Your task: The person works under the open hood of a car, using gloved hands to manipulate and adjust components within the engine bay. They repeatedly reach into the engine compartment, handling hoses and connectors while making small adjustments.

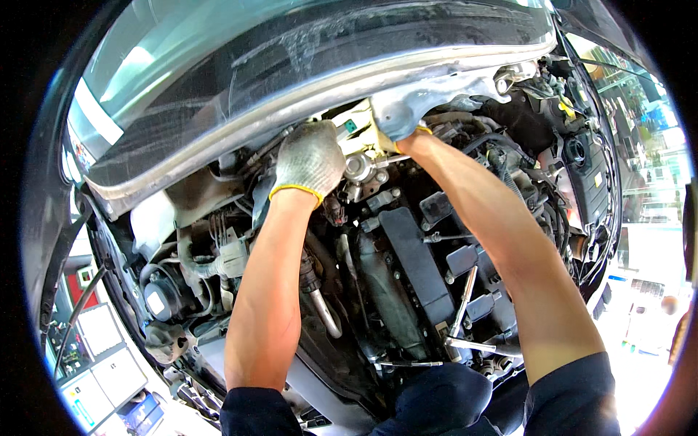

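My left hand [309, 158], in a grey knit glove with a yellow cuff, reaches to the back of an open car engine bay. Its back faces up and its fingers are hidden beyond the knuckles. To its right, my right hand [398, 120] is up against the pale metal panel below the windshield, its fingers out of sight. Between the hands sits a bright, pale part [355, 122] with a small green patch. Just below it is a round silver fitting [358, 168]. I cannot make out what either hand grips.
Below my hands lies the engine with a long black cover [416, 263] and several ignition coils [462, 259]. Metal ratchet-like tools [465, 298] rest on its right side. A bare metal tube [323, 314] stands left of the cover. The windshield edge [320, 83] borders the far side.
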Demonstrator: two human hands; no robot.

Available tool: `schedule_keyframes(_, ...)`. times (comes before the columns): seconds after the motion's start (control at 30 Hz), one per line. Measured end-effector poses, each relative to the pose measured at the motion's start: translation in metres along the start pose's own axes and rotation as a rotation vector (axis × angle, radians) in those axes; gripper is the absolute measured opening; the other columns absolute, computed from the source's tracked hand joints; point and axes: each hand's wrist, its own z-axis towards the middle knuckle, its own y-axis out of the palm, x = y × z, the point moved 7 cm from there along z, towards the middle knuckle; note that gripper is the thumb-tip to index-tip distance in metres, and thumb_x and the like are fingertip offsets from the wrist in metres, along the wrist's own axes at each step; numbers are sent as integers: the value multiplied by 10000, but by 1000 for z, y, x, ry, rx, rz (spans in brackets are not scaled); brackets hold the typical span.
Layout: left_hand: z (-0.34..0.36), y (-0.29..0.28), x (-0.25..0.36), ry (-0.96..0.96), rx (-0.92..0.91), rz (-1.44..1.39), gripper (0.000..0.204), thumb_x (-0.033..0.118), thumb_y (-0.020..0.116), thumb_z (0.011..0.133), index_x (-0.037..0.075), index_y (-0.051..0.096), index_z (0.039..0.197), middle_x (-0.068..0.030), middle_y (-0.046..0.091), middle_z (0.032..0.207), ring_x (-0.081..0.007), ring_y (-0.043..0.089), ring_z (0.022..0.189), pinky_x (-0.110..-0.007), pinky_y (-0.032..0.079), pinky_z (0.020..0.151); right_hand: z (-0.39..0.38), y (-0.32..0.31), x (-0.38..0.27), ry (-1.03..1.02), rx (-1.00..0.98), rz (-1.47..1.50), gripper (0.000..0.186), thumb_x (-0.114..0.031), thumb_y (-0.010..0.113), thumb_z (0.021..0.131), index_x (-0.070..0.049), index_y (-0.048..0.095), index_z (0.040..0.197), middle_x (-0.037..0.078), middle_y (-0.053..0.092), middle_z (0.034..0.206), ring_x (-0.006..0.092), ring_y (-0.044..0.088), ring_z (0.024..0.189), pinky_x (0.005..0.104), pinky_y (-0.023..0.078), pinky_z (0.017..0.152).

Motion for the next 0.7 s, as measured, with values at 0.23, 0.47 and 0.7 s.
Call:
schedule_keyframes(0.23,19,11,3,-42,-51,-54,326,118,646,887,8,659,1194,-255,672,1212,-372,660,1153,-439,530,999,-3,-5,-11,-8,-5,5,360,-282,429,1067,-86,578,1329,66,580,1372,162,524,1229,303,392,1091)
schedule_keyframes(0.47,8,0,15,107,67,34,248,91,611,858,0,717,1063,-264,692,1132,-394,681,1079,-473,537,950,-6,1,-5,3,7,20,361,-284,428,1067,-84,584,1323,66,588,1363,159,531,1219,299,400,1082)
schedule_keyframes(0.7,3,-11,22,195,162,-1,237,107,639,847,-5,743,1027,-264,711,1060,-396,710,996,-466,573,875,9,14,60,64,258,332,361,-286,428,1067,-83,590,1318,66,596,1354,155,538,1210,294,409,1073)
